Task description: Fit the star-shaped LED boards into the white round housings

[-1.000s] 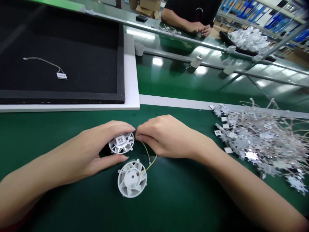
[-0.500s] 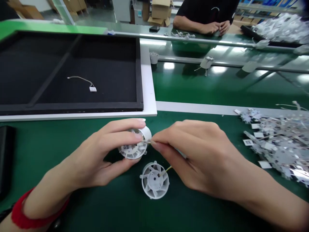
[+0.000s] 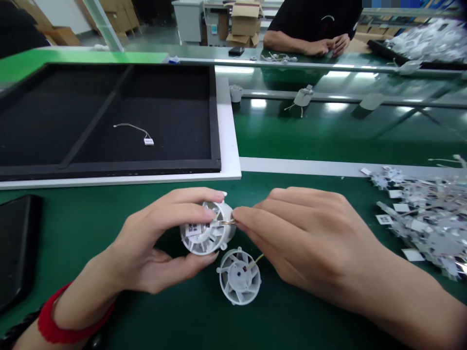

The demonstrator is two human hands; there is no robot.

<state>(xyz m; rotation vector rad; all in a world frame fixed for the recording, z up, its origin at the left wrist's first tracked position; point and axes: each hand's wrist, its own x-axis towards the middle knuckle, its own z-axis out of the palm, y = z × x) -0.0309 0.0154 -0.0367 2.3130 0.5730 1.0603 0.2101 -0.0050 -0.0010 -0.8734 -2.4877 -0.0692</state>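
My left hand (image 3: 156, 238) grips a round white fan housing (image 3: 215, 238) by its rim, tilted so that its ribbed face and a small printed label show. At the housing's right side, my right hand (image 3: 306, 233) pinches a thin wire that runs out from the ribs. Just below, a second white fan housing (image 3: 239, 277) lies on the green work surface (image 3: 175, 321), with a yellowish wire leading from its hub towards the underside of my right hand.
A black tray (image 3: 171, 112) holding a small labelled cable (image 3: 149, 141) is at the upper left. A black phone-like object (image 3: 18, 248) lies left. White parts (image 3: 430, 218) are heaped at right. Beyond the conveyor (image 3: 328, 131), a person's hands (image 3: 332, 46) work.
The view has shifted, so most things appear lower and further right. The held housing shows more of its side wall and label; both hands keep their hold.
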